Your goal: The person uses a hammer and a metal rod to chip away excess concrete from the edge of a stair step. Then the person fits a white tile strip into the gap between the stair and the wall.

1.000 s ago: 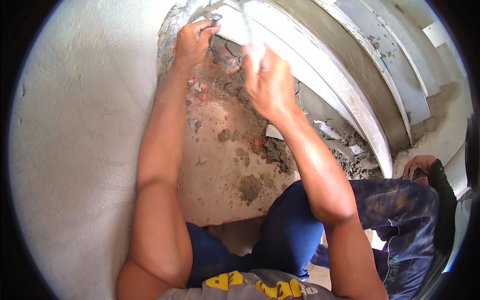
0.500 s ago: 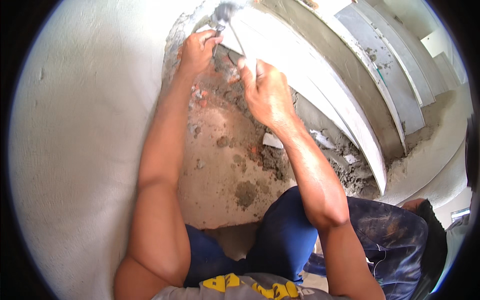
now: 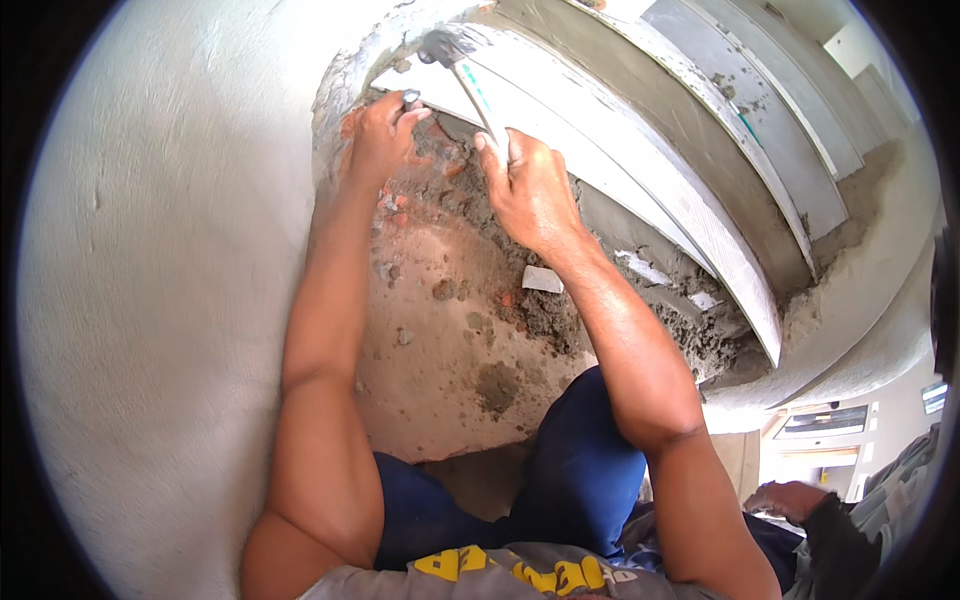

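My left hand [image 3: 382, 138] is closed around a short metal chisel [image 3: 411, 97], whose round top shows above the fingers; its lower end is hidden. It is close to the wall, at the left end of a white stair slab [image 3: 600, 165] and over broken, reddish masonry [image 3: 436, 158]. In my right hand [image 3: 538, 192] is a hammer [image 3: 478, 98], gripped by its pale handle. The dark hammer head [image 3: 445, 48] is raised above and slightly right of the chisel, apart from it.
A rough cream wall [image 3: 170, 280] rises along the left. On the step below lie wet mortar [image 3: 550, 315] and a white tile piece [image 3: 543, 279]. More curved stairs [image 3: 755, 95] climb to the upper right. Another person's hand [image 3: 790, 499], dark-sleeved, is at the lower right.
My left hand and the chisel are lower and slightly left in the picture. The hammer head, blurred before, shows sharply. The other person's leg at lower right has moved mostly out of view.
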`<state>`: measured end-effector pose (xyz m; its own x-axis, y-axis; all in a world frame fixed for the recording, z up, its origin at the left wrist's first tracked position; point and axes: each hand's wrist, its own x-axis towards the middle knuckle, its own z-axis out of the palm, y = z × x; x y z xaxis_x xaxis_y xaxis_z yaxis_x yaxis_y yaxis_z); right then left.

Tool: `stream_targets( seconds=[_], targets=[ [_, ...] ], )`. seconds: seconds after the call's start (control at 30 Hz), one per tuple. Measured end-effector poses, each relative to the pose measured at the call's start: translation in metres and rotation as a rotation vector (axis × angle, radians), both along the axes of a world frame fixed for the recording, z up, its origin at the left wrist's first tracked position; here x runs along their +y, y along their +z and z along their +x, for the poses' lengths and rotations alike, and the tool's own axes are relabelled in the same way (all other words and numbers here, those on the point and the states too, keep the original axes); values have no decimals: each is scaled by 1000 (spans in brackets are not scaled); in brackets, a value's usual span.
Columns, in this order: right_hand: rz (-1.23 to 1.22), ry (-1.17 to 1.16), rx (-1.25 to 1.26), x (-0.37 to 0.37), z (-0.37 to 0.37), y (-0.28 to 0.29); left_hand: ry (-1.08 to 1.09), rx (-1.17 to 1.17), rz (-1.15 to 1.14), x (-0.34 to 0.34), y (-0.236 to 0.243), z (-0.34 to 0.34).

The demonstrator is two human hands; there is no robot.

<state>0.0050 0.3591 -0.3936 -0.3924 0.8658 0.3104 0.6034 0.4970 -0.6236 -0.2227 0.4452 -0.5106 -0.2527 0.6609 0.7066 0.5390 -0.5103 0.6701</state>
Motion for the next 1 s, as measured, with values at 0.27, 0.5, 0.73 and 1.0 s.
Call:
stream_targets(
  seconds=[0.27, 0.5, 0.73, 1.0],
  targets=[
    [30, -63, 74, 10, 35, -20, 29, 89, -177, -6, 21, -27],
    [-71, -41, -6, 2, 30, -13, 10, 103, -67, -12, 46, -29],
    [24, 67, 77, -5, 19, -16, -20, 177, -80, 11, 15, -30],
    [284, 168, 267, -9, 11, -11, -27, 300, 25, 13, 11, -22]
  ],
)
